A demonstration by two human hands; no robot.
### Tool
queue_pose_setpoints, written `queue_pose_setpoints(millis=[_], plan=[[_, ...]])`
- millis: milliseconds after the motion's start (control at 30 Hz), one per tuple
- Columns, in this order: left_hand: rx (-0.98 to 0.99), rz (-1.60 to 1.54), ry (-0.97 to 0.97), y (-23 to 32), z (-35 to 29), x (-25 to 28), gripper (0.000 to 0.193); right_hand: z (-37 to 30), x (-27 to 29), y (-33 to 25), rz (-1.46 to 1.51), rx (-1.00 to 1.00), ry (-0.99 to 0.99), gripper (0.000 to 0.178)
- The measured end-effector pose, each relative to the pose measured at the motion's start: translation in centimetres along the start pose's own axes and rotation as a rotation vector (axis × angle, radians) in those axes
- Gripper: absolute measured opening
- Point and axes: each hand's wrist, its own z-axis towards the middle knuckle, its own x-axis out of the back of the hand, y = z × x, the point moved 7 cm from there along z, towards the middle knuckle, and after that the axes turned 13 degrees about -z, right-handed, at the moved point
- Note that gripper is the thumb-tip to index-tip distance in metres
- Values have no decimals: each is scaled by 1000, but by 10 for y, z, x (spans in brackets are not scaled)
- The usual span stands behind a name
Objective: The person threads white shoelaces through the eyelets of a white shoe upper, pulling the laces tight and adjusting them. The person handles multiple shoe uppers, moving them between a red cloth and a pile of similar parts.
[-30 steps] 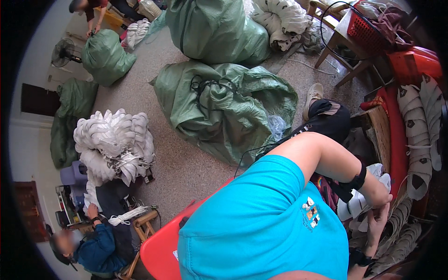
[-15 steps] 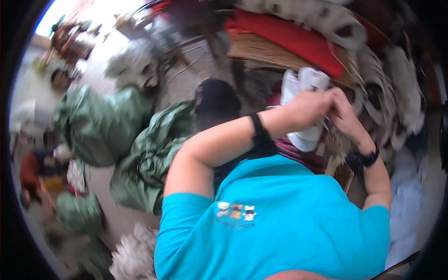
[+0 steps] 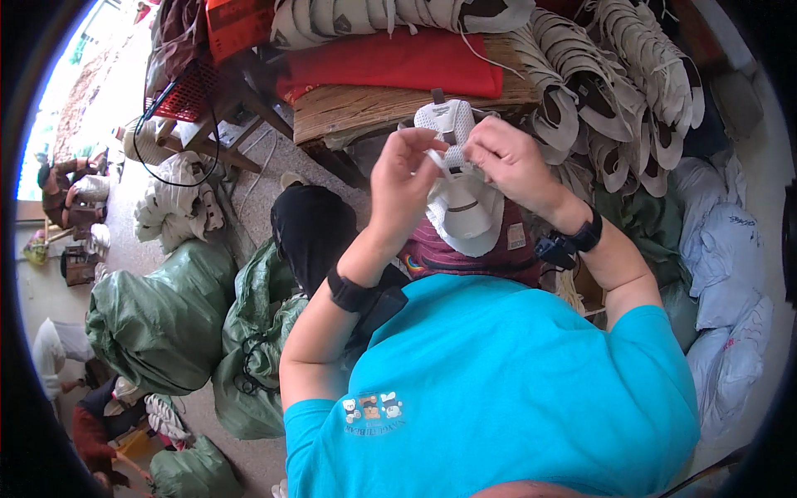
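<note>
Lying on the maroon cloth (image 3: 427,251) is the white upper (image 3: 466,221), under both hands. The left hand (image 3: 403,176) pinches a white lace (image 3: 437,160); the right hand (image 3: 513,166) keeps its fingers narrow, but I cannot tell what it holds. Beyond, the wooden tabletop (image 3: 353,114) carries red cloth (image 3: 390,70) and nested uppers (image 3: 349,21).

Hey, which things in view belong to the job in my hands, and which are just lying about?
Seemingly in use:
- white shoe upper, at both hands
- white lace-like strip, pinched in the left hand
- right hand, close beside it

Apparently lying about:
- stacked uppers
- red cloth
- green sacks
- red basket
</note>
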Motion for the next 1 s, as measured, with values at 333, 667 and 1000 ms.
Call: queue_pose_setpoints(millis=[333, 667, 1000], plan=[[89, 66, -85, 20, 9, -13, 26, 19, 5, -11, 524, -261, -38, 20], [296, -40, -107, 6, 5, -8, 22, 37, -1, -39, -63, 145, -13, 15], [364, -85, -346, 10, 2, -6, 38, 63, 92, -155, -492, 801, 630, 13]])
